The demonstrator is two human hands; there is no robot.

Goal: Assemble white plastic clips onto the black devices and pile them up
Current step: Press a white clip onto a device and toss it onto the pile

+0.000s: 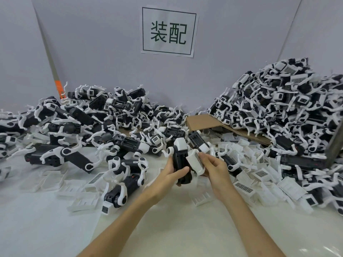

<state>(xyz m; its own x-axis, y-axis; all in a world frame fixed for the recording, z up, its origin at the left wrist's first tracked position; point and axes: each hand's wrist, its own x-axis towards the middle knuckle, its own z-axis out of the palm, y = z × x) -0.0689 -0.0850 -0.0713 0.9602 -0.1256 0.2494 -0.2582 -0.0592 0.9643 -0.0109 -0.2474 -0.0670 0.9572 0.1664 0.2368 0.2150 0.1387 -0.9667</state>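
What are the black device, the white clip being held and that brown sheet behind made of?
Black device: looks like hard matte plastic, dull, with moulded edges. White clip: probably thin moulded plastic, smooth, with slotted ribs. Brown sheet: seems cardboard, flat, dull, creased.

A printed sign point(168, 32) hangs above brown cardboard point(201, 121).

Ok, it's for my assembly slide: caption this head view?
Left hand grips a black device while right hand holds a white plastic clip beside it.
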